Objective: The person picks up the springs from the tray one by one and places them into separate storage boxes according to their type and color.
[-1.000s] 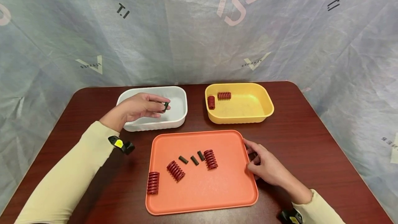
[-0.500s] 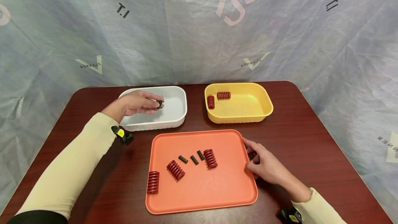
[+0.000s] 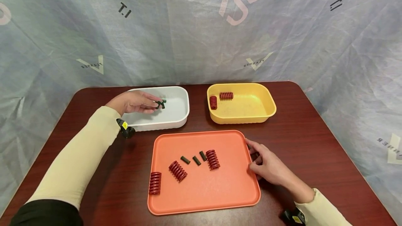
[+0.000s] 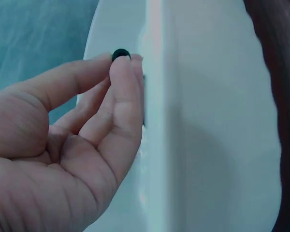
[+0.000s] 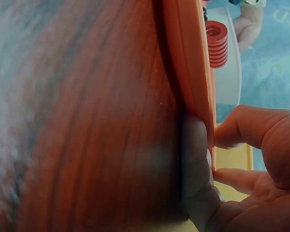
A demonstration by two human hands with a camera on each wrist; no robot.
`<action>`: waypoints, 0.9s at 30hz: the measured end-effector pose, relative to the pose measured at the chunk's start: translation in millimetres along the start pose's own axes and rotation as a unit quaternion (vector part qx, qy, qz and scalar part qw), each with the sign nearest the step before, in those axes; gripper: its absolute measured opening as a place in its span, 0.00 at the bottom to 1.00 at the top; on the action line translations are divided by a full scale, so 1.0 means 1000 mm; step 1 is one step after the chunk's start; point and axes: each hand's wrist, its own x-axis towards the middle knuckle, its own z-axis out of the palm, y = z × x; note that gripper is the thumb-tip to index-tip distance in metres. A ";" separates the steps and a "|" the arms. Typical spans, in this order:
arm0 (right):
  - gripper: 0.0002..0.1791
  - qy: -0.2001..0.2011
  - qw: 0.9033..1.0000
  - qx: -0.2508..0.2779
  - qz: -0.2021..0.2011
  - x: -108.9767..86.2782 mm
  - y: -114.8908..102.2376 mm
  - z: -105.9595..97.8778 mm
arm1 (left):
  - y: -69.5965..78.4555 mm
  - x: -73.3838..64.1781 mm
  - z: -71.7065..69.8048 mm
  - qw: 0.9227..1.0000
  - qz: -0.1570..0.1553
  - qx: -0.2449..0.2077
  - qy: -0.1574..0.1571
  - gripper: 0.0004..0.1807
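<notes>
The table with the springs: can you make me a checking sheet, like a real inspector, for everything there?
Surface: dark red-brown wood-grain table.
Job's things: orange tray with three large red springs and three small dark springs; yellow bin with two red springs; white bin, its contents partly hidden by a hand.
Clutter: nothing seen.
Hands: left hand is at the white bin, pinching a small dark spring; right hand holds the tray's right edge.
Cables: nothing seen.
Surroundings: pale grey sheet with printed letters behind the table.
</notes>
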 end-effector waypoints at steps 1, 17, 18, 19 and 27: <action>0.46 0.000 1.000 0.000 0.000 0.000 0.000 0.000 | 0.000 0.001 -0.002 1.000 -0.005 -0.002 0.001 0.30; 0.45 0.001 1.000 0.002 0.002 0.000 0.001 0.001 | -0.005 0.004 -0.023 0.999 -0.034 -0.015 0.006 0.27; 0.45 0.002 1.000 0.002 0.003 0.000 0.000 0.001 | -0.005 0.004 -0.024 0.999 -0.034 -0.013 0.006 0.26; 0.45 0.003 1.000 0.002 0.004 0.000 0.000 0.001 | -0.005 0.004 -0.024 0.999 -0.036 -0.014 0.007 0.26; 0.45 0.005 1.000 0.011 0.000 -0.001 0.000 0.002 | -0.005 0.002 -0.028 0.999 -0.027 -0.017 0.008 0.23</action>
